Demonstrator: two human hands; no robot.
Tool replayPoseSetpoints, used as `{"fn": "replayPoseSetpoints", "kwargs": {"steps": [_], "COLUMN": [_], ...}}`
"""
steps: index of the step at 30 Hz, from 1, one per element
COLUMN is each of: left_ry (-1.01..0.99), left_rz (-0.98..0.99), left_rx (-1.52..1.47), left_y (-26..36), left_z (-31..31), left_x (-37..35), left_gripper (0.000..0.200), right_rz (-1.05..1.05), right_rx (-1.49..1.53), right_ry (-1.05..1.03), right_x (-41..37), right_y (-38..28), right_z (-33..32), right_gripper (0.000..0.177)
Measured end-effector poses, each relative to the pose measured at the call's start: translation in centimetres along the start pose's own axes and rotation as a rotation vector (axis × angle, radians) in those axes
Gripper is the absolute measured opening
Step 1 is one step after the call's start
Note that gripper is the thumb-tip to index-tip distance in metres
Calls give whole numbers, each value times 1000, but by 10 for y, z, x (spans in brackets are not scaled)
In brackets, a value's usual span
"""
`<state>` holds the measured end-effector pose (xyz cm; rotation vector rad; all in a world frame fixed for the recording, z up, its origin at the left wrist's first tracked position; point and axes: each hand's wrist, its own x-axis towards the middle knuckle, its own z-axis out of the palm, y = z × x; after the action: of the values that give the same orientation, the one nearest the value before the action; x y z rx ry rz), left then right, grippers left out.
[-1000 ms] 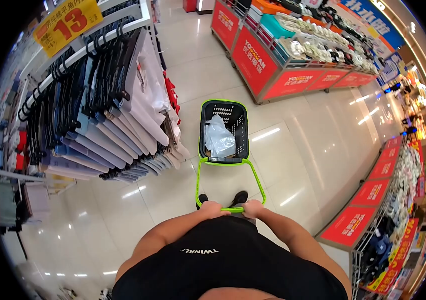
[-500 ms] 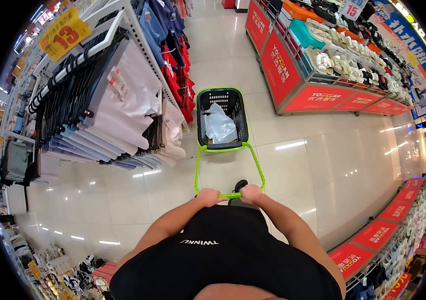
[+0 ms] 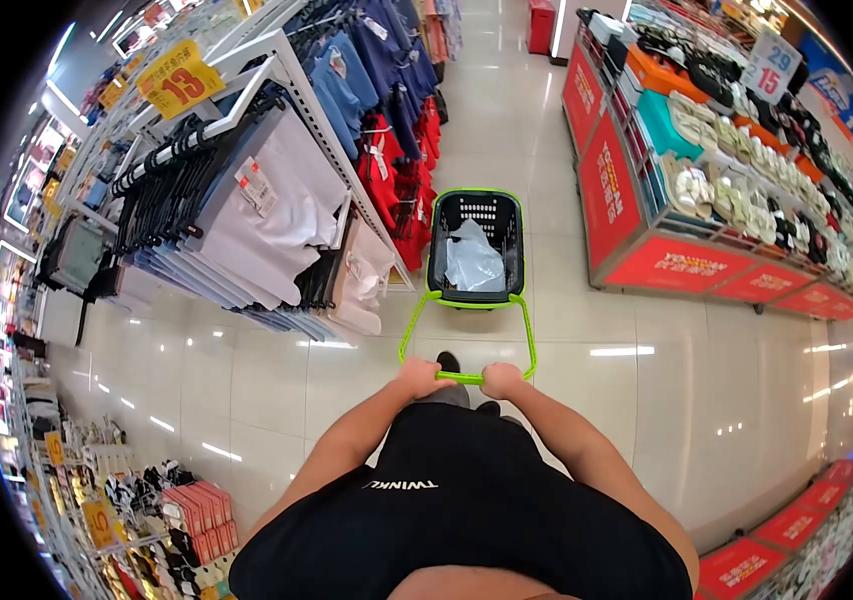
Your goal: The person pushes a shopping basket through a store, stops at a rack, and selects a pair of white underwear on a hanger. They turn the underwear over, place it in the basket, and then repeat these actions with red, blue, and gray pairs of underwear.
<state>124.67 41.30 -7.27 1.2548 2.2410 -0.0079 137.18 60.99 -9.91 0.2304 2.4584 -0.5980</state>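
Observation:
Both hands hold the crossbar of a bright green handle [image 3: 462, 378], which joins the near end of a black basket [image 3: 436, 240] with a green rim. My left hand [image 3: 420, 379] is closed round the bar's left part, and my right hand [image 3: 501, 379] grips it near the right corner. Inside the basket lies a crumpled, pale translucent plastic bag [image 3: 473, 258]. The basket stands on the shiny tiled floor ahead of me. A dark shoe shows just beyond the bar.
A rack of hanging pale clothes [image 3: 266, 210] stands at the left, with red garments [image 3: 412, 200] close beside the basket. At the right is a red-panelled shoe display [image 3: 681, 262]. Another red-panelled stand [image 3: 746, 568] is at lower right; shelves of goods [image 3: 196, 510] are at lower left.
The view has turned, so the clothes rack, basket and shoe display sit further right. My foot positions have changed. Both hands still hold the handle, and the bag remains in the basket.

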Motion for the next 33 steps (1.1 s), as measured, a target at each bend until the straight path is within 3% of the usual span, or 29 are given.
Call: {"fn": "replayPoseSetpoints", "kwargs": {"steps": [4,14,23,26,33], "left_ry": [57,142,212,120,210], "left_rz": [-70,25,78,58,47], "left_rx": [-63,-143,-172,-145,-182], "left_y": [-14,-35,-97,-120,-114], "left_z": [-5,-21,-93,-110,-160], "left_x": [17,110,190,221,286], "left_gripper": [67,69,66,65,66], "right_rz": [-31,28,106,113,122], "right_rx": [-13,-90,46,50,-4], "right_ry": [-32,-98,-106,-77,-39], "right_x": [24,83,166,196,236], "right_y": [6,52,58,59,107], "right_z": [-24,-86,-155,-175,-239], "right_gripper": [31,30,29,30,30]}}
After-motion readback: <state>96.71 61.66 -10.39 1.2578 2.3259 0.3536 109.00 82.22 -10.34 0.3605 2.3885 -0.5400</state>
